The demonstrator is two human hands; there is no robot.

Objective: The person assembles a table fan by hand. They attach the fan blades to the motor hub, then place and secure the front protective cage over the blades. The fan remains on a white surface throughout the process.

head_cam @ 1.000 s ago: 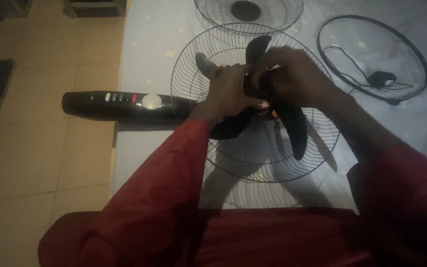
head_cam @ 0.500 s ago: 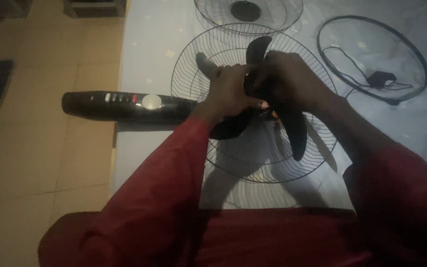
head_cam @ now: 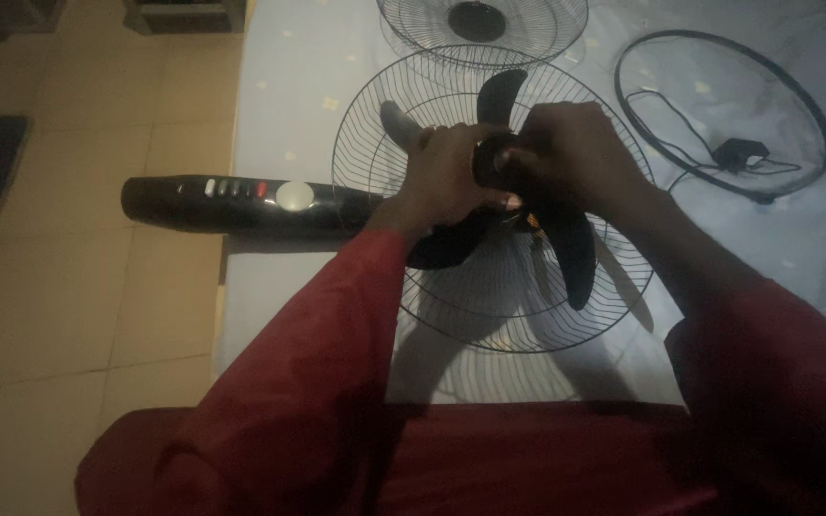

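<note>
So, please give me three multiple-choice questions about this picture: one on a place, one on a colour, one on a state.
1. Where does the second wire guard lie?
A. beyond the fan, at the top edge
B. on the floor tiles
C. on the person's lap

2. What colour are the fan blades?
A. white
B. black
C. blue

3. How is the fan with its control column placed?
A. standing upright
B. hanging on a wall
C. lying flat

Answers: 1 A, it lies on the pale sheet past the fan; 2 B, the blades look black; 3 C, the column lies sideways while left hand and right hand grip the hub.
</note>
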